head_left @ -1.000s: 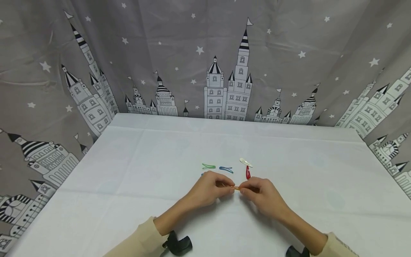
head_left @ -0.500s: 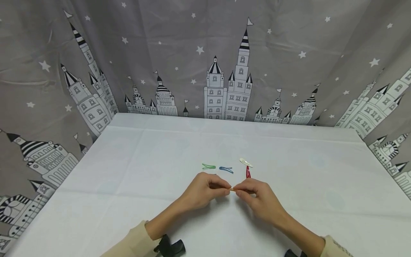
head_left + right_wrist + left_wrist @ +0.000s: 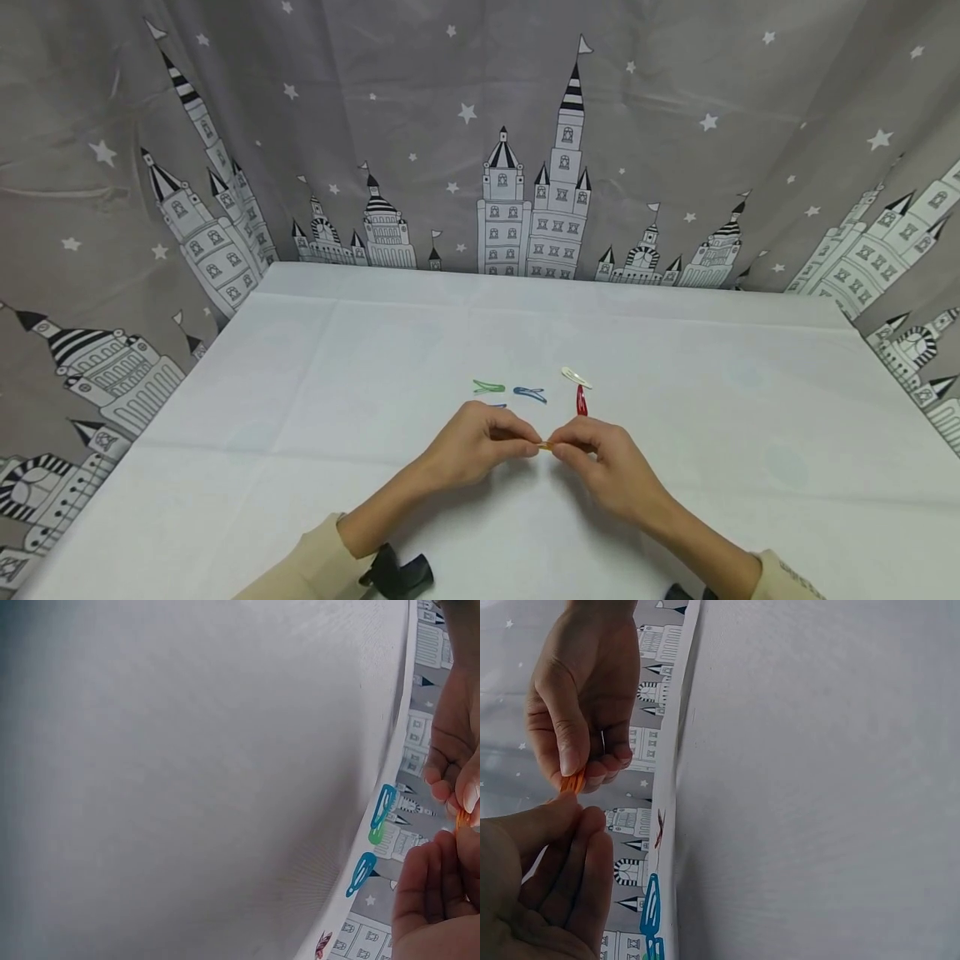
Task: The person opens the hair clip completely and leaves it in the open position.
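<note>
An orange snap hair clip [image 3: 546, 446] is stretched between both hands, above the table. My left hand [image 3: 472, 446] pinches one end of it between thumb and fingertips. The other end is pinched by my right hand [image 3: 607, 467], and the fingertips of the two hands nearly meet. In the left wrist view only a short orange band of the clip [image 3: 573, 782] shows between the thumbs; the rest is covered by fingers. Just beyond the right hand lies a red clip [image 3: 581, 400], its near end hidden. A blue clip [image 3: 498, 406] is mostly hidden behind the left hand.
On the white table [image 3: 300, 375], beyond the hands, lie a green clip [image 3: 489, 387], another blue clip [image 3: 530, 393] and a cream clip [image 3: 576, 377], which touches the red one. Behind the table hangs a grey curtain [image 3: 420, 100] printed with castles.
Both hands have shifted slightly left and drawn closer together, so less of the orange clip shows. Over the last half second they have hardly moved. The loose clips lie unmoved.
</note>
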Available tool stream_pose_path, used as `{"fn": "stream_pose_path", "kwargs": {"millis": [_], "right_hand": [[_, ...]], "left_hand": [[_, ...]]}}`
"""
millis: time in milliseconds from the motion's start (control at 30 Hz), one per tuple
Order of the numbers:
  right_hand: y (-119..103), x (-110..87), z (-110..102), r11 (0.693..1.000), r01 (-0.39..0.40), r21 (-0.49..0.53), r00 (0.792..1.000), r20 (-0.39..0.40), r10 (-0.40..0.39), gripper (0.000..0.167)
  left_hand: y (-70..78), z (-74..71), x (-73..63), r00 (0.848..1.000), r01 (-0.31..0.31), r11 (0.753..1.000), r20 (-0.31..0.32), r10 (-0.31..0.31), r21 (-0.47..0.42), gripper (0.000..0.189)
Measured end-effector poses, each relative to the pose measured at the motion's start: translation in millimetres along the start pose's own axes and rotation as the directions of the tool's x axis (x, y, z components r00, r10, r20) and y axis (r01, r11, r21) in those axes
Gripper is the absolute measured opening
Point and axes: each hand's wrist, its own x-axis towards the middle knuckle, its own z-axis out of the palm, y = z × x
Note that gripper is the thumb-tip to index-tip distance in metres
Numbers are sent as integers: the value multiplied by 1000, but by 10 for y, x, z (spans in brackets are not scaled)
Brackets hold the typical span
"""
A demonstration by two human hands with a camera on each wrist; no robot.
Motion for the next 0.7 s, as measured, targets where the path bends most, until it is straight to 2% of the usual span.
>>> {"fn": "stream_pose_path", "kwargs": {"millis": [167, 367, 700], "right_hand": [[9, -10, 5, 999, 39, -26, 999, -12, -40, 13], [-5, -9, 3, 999, 49, -15, 999, -7, -49, 13], [1, 2, -15, 995, 97, 11, 995, 20, -97, 13]], "left_hand": [[2, -6, 8, 1000, -4, 1000, 11, 4, 16, 8], [14, -31, 4, 1000, 2, 1000, 24, -3, 25, 7], [17, -75, -15, 996, -28, 1000, 87, 27, 2, 8]]}}
